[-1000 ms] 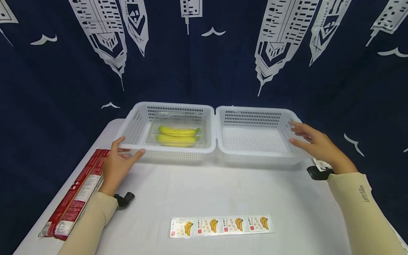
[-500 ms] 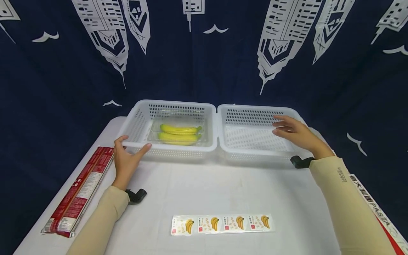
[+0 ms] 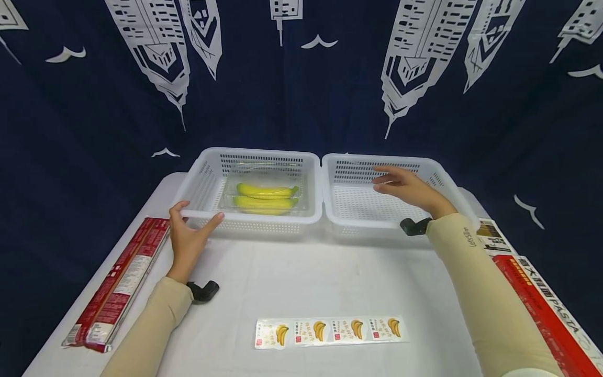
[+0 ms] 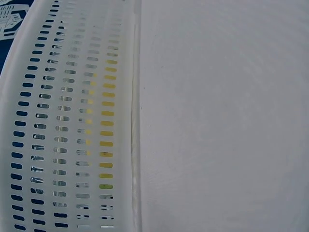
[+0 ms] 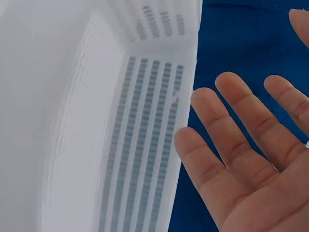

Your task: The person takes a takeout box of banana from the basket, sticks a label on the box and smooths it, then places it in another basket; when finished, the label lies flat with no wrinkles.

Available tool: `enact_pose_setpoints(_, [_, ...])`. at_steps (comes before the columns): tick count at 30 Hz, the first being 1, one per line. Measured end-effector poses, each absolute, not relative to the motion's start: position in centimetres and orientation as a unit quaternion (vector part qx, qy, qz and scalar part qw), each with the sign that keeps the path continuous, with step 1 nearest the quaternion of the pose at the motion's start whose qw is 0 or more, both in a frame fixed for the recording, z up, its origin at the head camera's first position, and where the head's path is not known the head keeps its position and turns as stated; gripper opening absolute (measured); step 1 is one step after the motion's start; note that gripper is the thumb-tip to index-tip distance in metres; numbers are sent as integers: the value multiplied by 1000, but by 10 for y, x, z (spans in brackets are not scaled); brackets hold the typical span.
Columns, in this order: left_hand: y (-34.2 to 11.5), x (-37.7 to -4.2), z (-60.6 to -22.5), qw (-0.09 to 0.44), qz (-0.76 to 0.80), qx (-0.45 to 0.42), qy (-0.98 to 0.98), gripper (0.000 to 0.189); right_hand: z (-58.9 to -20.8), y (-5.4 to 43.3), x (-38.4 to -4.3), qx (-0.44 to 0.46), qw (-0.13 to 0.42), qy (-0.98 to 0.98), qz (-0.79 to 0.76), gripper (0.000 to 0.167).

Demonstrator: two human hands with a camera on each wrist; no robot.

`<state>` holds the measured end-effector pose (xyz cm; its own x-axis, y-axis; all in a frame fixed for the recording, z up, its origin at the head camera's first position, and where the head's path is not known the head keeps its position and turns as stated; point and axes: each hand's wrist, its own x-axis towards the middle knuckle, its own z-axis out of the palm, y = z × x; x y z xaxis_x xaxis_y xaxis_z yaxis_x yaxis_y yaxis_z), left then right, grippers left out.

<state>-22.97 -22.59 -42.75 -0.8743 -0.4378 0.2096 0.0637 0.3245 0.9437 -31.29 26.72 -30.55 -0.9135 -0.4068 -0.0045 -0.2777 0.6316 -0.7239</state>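
Two white perforated plastic baskets stand side by side at the back of the table. In the left basket lies a clear plastic container with yellow bananas in it. At that basket's near-left corner, my left hand holds the rim, fingers bent over it and thumb along the front wall. Yellow shows through the slots of the basket wall in the left wrist view. My right hand hovers over the right basket with extended fingers and holds nothing. The right wrist view shows its spread fingers.
A strip of banana stickers lies near the front of the white table. Red packages rest at the left edge. A red PASTA package lies at the right, partly under the right arm. Dark blue cloth hangs behind.
My right hand has moved left from the right basket's right edge to above its inside. The left hand has slid slightly right along the left basket's corner. Both baskets stay in place.
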Motion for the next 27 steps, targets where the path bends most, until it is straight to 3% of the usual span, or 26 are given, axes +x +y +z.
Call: enact_pose_setpoints(27, [-227,-229,-427,216,-572,113,-783,95,-295,146,-364,-158,222,807,-523,60])
